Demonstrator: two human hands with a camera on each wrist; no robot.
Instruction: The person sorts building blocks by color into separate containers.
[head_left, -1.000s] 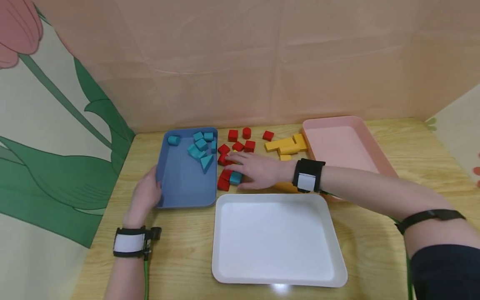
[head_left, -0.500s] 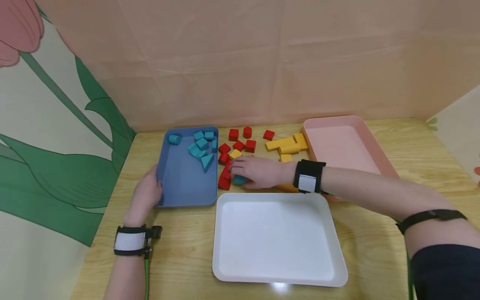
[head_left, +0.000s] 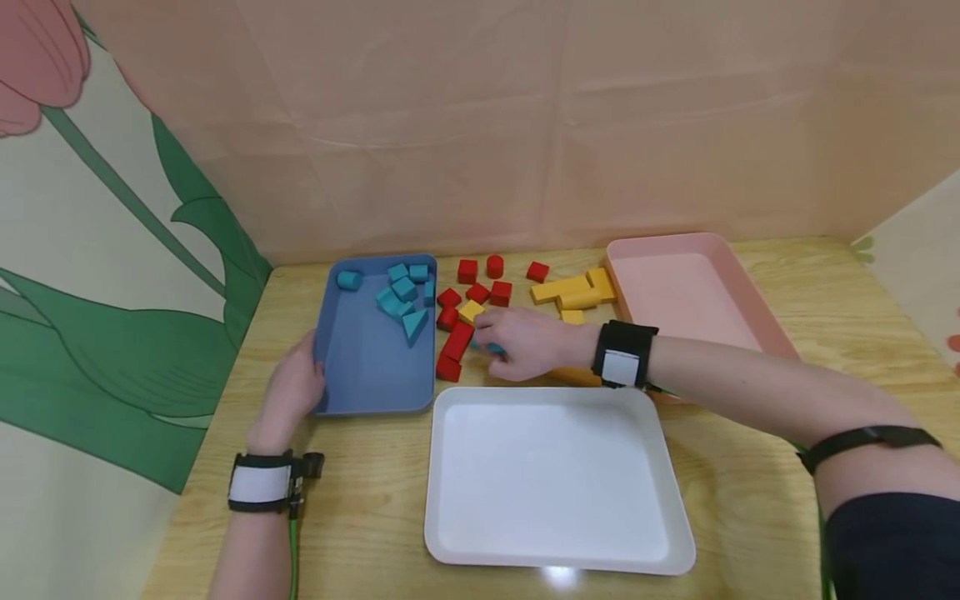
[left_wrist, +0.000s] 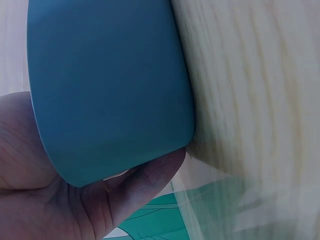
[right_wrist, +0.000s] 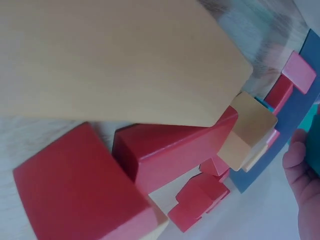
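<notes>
The right hand (head_left: 525, 343) pinches a teal block (head_left: 489, 347), mostly hidden under its fingers, among the loose blocks in the middle of the table. In the right wrist view the fingertips (right_wrist: 294, 155) meet this teal block at the right edge. Beside it lie red blocks (head_left: 458, 341) and a yellow block (head_left: 471, 312). The left hand (head_left: 293, 382) grips the near left side of the blue tray (head_left: 367, 379), its fingers against the outer wall; the left wrist view shows that wall close up. Several teal blocks (head_left: 403, 288) sit in the blue tray.
A white tray (head_left: 558, 479) stands in front of the blocks. At the right is a pink tray (head_left: 682, 292). Yellow blocks (head_left: 577, 298) lie against its left side. Further red blocks (head_left: 467, 271) are scattered towards the back wall.
The right hand's fingers have closed on the teal block and drawn it slightly right, away from the red blocks. The yellow block beneath the fingers has come into view. The left hand stays put.
</notes>
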